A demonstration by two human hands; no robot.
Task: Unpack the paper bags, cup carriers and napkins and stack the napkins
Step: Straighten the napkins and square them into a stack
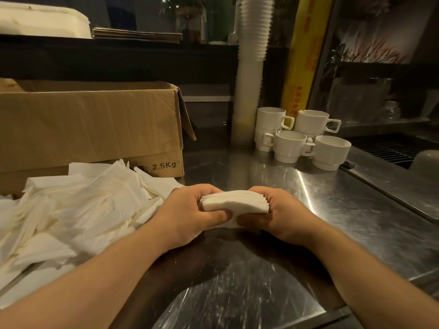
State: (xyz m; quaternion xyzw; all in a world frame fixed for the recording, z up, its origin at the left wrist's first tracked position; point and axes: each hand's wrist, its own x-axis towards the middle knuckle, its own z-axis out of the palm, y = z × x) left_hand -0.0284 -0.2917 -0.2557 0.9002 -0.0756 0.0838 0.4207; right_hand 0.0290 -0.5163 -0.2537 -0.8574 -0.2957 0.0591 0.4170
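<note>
A steel table carried a box, loose napkins and mugs. Both hands, left and right, gripped a napkin stack between curled fingers.

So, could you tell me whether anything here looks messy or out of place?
Yes: loose napkins lie strewn in a heap on the steel counter before the cardboard box, unstacked. Only the bundle held in both hands is squared.

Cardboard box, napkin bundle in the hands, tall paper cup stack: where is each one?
cardboard box (90, 124): head view, on its front wall.
napkin bundle (234, 204): head view, on its near folded edge.
paper cup stack (249, 91): head view, midway up the column.
</note>
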